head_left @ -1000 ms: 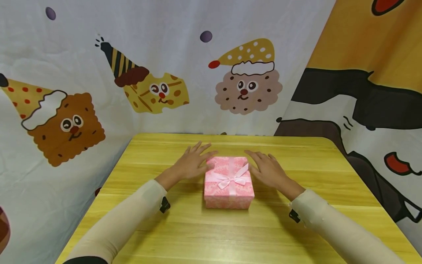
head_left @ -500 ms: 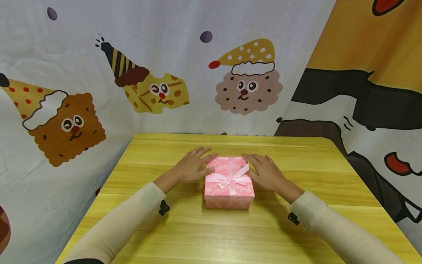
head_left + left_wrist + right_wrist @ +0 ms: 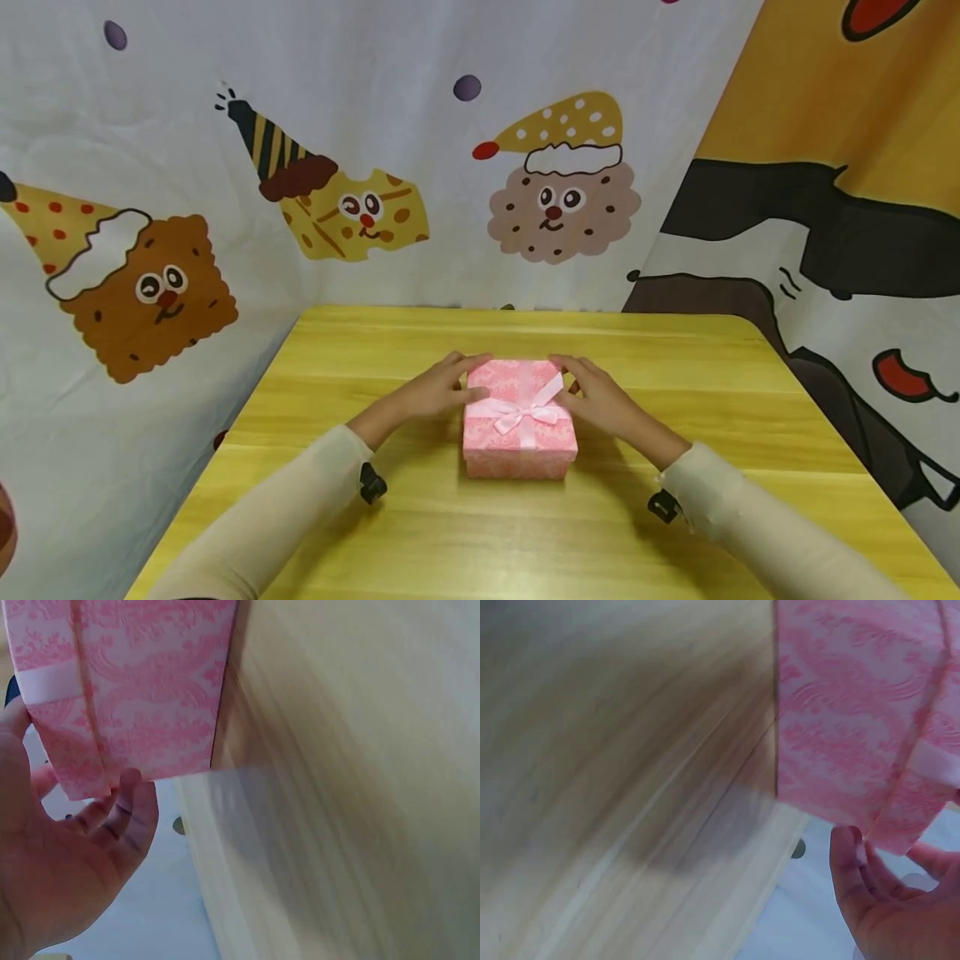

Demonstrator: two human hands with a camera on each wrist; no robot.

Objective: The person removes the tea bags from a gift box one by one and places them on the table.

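Observation:
A pink patterned gift box (image 3: 506, 462) sits on the wooden table between both hands, its lid tied with a pale pink ribbon bow (image 3: 525, 414). At its left side, my left hand (image 3: 429, 390) holds the lid's far-left corner, thumb on the side edge and fingers curled at the back. My right hand (image 3: 600, 404) mirrors this grip at the far-right corner. Up close in the left wrist view, the fingertips of the left hand (image 3: 60, 862) meet the box's back corner. Fingers of the right hand (image 3: 907, 907) lie near the opposite back corner in the right wrist view.
The yellow wood-grain table (image 3: 480, 542) extends around the box on all sides. Behind and beside it hangs a white cloth (image 3: 375, 50) printed with cartoon snacks. Small black devices (image 3: 371, 483) are strapped at both wrists.
Both hands have closed inward from hovering with spread fingers to gripping the lid's far corners. The gift box has stayed in place on the table.

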